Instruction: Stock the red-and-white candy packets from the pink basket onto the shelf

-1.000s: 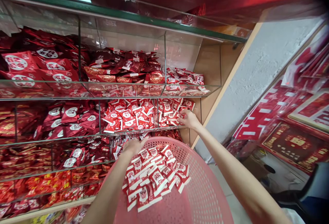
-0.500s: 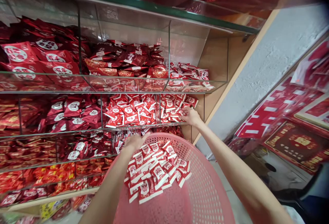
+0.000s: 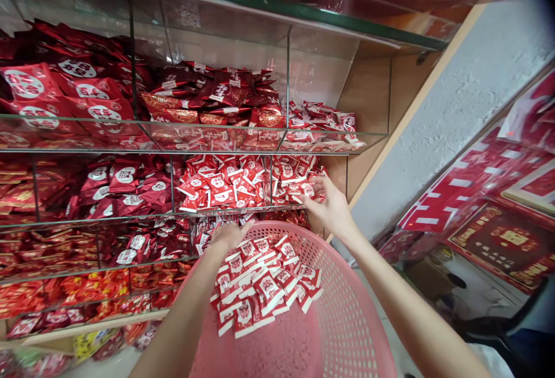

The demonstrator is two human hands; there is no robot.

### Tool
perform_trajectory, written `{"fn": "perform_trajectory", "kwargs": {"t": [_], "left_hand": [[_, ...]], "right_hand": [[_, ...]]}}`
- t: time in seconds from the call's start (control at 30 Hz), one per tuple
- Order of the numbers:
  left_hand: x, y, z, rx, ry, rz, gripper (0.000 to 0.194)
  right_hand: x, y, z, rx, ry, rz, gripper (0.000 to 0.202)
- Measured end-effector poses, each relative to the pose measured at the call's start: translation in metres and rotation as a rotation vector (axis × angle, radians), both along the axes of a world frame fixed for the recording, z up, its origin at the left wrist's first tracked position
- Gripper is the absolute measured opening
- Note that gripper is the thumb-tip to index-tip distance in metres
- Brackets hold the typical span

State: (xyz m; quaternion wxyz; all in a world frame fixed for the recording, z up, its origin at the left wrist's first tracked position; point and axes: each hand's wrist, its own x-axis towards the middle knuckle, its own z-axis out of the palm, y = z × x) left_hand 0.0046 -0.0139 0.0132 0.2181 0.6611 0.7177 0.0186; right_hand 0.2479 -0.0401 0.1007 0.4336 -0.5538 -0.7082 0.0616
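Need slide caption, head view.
Left hand grips pink basket; right hand touches shelved red-and-white packets.

The divided shelf unit (image 3: 373, 92) carries heaped red-and-white packets (image 3: 287, 171), maroon packets (image 3: 124, 184) and, lower down, seemingly orange packets (image 3: 93, 290).

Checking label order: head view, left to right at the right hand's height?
Red-and-gold packets, maroon packets with white oval labels, small red-and-white packets, bare right hand, pale wooden edge, rough grey wall, red sheets with white rectangles.
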Motion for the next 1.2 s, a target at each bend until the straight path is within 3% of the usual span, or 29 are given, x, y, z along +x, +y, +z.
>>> {"fn": "perform_trajectory", "kwargs": {"t": [0.07,0.17,0.3,0.43,0.63,0.87,1.0,1.2], "left_hand": [[0.000,0.001,-0.001,0.002,-0.004,-0.004,0.094],[-0.001,0.002,-0.003,0.005,0.007,-0.019,0.094],[-0.001,0.001,-0.002,0.013,0.019,-0.028,0.090],[0.001,-0.001,0.001,0.007,0.008,-0.015,0.090],[-0.001,0.001,-0.003,0.021,0.009,-0.030,0.093],[-0.002,0.003,-0.007,0.032,0.022,-0.023,0.091],[-0.002,0.002,-0.006,0.040,0.025,-0.020,0.091],[0.000,0.000,-0.001,0.020,0.024,-0.035,0.090]], "right_hand": [[-0.027,-0.033,-0.004,-0.050,-0.094,0.084,0.034],[-0.065,-0.074,-0.026,-0.283,-0.334,0.275,0.028],[-0.093,-0.100,-0.058,-0.558,-0.597,0.443,0.035],[-0.104,-0.103,-0.074,-0.677,-0.716,0.460,0.049],[-0.126,-0.100,-0.095,-0.689,-0.818,0.459,0.061],[-0.141,-0.094,-0.111,-0.669,-0.883,0.378,0.053],[-0.139,-0.093,-0.108,-0.647,-0.816,0.367,0.044],[-0.116,-0.091,-0.089,-0.635,-0.716,0.410,0.031]]}}
